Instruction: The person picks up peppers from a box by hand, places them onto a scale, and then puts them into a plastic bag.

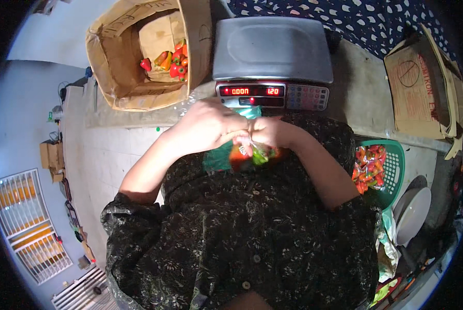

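Observation:
Both hands meet in front of my chest at the neck of a clear plastic bag of red and green peppers [260, 156]. My left hand [205, 124] is closed on the gathered plastic, and some clear film sticks out past its knuckles. Close against it, my right hand [269, 132] pinches the same neck, its fingers partly hidden. The filled part of the bag hangs below my fingers, slightly blurred. Green plastic [218, 156] shows behind and beside the bag. Just beyond my hands stands a digital scale [273, 49] with a bare metal pan and a lit red display.
An open cardboard box [123, 95] at the far left holds several red and orange peppers [177, 63]. On the right, a green basket [394, 165] contains bagged peppers [368, 168], beside a white bowl [413, 217]. Another cardboard box [417, 88] stands far right.

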Action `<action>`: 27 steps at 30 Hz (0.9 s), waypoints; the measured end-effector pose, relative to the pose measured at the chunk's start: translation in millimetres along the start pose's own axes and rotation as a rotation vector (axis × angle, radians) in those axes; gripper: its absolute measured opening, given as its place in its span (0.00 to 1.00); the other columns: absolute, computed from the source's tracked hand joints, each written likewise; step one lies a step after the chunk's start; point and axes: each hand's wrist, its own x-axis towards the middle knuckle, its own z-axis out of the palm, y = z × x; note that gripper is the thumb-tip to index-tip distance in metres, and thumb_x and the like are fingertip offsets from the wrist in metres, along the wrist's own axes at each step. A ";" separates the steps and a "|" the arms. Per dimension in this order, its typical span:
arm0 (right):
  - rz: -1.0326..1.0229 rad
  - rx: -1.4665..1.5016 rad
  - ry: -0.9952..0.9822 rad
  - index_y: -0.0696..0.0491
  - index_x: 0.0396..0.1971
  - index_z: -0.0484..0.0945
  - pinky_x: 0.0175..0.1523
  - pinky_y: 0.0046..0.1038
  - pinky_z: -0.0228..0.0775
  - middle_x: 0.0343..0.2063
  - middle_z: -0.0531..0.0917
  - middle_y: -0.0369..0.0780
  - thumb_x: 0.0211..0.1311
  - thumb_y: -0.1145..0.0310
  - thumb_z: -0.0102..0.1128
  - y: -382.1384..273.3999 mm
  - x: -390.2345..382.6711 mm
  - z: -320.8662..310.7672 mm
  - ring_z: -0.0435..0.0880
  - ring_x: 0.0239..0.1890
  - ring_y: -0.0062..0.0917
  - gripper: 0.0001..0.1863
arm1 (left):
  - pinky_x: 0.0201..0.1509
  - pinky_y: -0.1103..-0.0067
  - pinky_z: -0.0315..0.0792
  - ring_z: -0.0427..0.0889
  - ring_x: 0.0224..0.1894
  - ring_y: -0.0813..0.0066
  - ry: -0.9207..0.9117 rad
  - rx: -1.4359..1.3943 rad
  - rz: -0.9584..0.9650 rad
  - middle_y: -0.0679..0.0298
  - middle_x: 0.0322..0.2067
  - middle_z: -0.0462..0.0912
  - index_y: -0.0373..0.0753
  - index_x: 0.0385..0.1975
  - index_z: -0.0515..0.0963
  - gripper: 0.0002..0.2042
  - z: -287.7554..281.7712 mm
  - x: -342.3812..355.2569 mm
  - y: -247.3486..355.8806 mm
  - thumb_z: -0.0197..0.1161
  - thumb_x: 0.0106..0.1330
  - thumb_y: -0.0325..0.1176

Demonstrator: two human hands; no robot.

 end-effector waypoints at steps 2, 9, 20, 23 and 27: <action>0.180 -0.214 -0.118 0.55 0.31 0.74 0.38 0.22 0.68 0.26 0.80 0.35 0.64 0.60 0.50 -5.5 0.4 6.6 0.78 0.29 0.21 0.13 | 0.33 0.70 0.71 0.78 0.28 0.62 0.012 -0.018 0.029 0.64 0.23 0.77 0.44 0.26 0.75 0.08 7.9 3.8 -6.6 0.58 0.60 0.40; -0.080 -0.165 0.257 0.50 0.52 0.70 0.45 0.25 0.67 0.37 0.80 0.37 0.66 0.53 0.48 14.9 -11.7 7.5 0.77 0.38 0.19 0.21 | 0.30 0.67 0.70 0.78 0.26 0.57 0.258 0.035 -0.151 0.60 0.23 0.76 0.42 0.34 0.69 0.07 52.6 -9.0 -15.6 0.56 0.60 0.36; -0.493 -0.740 0.728 0.55 0.30 0.84 0.27 0.23 0.63 0.18 0.69 0.38 0.57 0.69 0.57 -12.5 4.9 14.7 0.75 0.21 0.19 0.08 | 0.28 0.71 0.73 0.79 0.22 0.67 0.110 -0.230 -0.439 0.60 0.15 0.73 0.37 0.30 0.69 0.08 39.0 -21.3 33.4 0.51 0.66 0.35; -0.360 -0.949 0.905 0.49 0.32 0.84 0.28 0.27 0.68 0.21 0.80 0.39 0.53 0.63 0.62 -29.9 0.9 22.7 0.78 0.21 0.25 0.09 | 0.34 0.76 0.70 0.73 0.24 0.76 0.207 -1.421 -0.636 0.68 0.19 0.71 0.39 0.30 0.67 0.13 52.5 -19.7 55.1 0.45 0.71 0.42; -0.352 -0.218 0.809 0.60 0.26 0.82 0.26 0.19 0.62 0.22 0.79 0.36 0.57 0.68 0.61 -36.5 -1.0 34.2 0.72 0.20 0.14 0.10 | 0.38 0.78 0.67 0.70 0.31 0.75 0.530 -1.335 -0.321 0.65 0.26 0.71 0.39 0.31 0.67 0.12 90.0 -8.1 75.1 0.42 0.72 0.38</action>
